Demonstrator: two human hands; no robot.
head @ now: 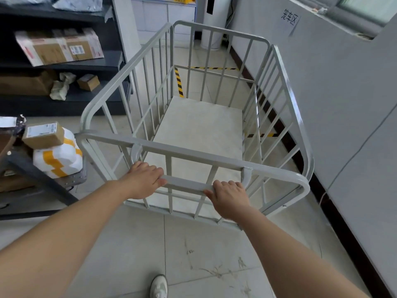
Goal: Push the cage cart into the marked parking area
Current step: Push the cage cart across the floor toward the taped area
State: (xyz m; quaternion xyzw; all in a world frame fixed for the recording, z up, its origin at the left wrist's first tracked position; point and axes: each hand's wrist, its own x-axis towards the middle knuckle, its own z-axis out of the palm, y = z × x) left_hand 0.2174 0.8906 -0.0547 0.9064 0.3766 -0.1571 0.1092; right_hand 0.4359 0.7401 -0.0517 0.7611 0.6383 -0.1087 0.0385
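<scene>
A grey metal cage cart (pixel 285 97) with barred sides and a pale, empty floor stands in front of me. Both hands grip its near handle bar (pixel 187 183): my left hand (pixel 144 179) at the bar's left end, my right hand (pixel 229 198) at its right end. Yellow-and-black floor tape (pixel 178 82) marks a rectangle ahead beside the right wall; one strip runs along the left, another across the far end, and a short piece (pixel 261 135) shows through the cart's right bars. The cart's front end overlaps the marked area.
Dark shelving (pixel 64 67) with cardboard boxes lines the left. A low trolley with parcels (pixel 55 151) stands close to the cart's left rear corner. The grey wall (pixel 343 93) with a paper sign (pixel 290 18) runs along the right. A white column unit (pixel 212 22) stands beyond.
</scene>
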